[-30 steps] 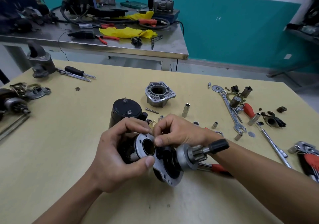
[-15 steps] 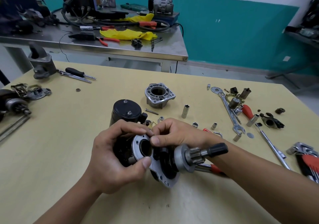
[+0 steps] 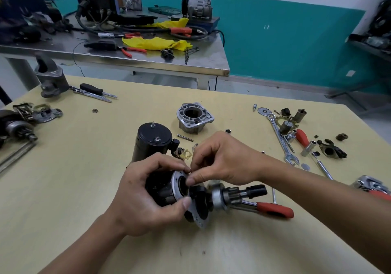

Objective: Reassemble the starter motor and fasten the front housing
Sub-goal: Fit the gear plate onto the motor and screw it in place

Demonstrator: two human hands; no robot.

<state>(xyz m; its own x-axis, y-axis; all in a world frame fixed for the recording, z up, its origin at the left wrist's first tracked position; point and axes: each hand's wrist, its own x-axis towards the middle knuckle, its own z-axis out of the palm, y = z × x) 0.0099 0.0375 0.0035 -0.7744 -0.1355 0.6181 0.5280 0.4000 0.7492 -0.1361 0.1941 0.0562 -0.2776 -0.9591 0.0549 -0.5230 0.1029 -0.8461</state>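
In the middle of the table lies the starter motor assembly (image 3: 163,187), dark, with a silver ring plate facing right. My left hand (image 3: 146,191) grips it, thumb under the ring and fingers over the top. My right hand (image 3: 220,159) pinches at the ring's upper rim with thumb and fingertips; whatever is pinched is too small to see. The pinion shaft (image 3: 239,191) with a black tip sticks out to the right. Behind stand the black motor body (image 3: 152,141) and, farther back, the aluminium front housing (image 3: 194,117). A long bolt (image 3: 185,137) lies between them.
Spanners (image 3: 279,134), sockets and small brass parts are scattered at the right. A red-handled tool (image 3: 273,209) lies under the pinion shaft. Another starter (image 3: 17,128) and screwdrivers (image 3: 95,92) sit at the left. A steel bench (image 3: 118,60) with yellow cloth stands behind.
Both hands stay on the assembly. My right hand's fingers have shifted slightly along the ring's upper rim. The camera has tilted a little.
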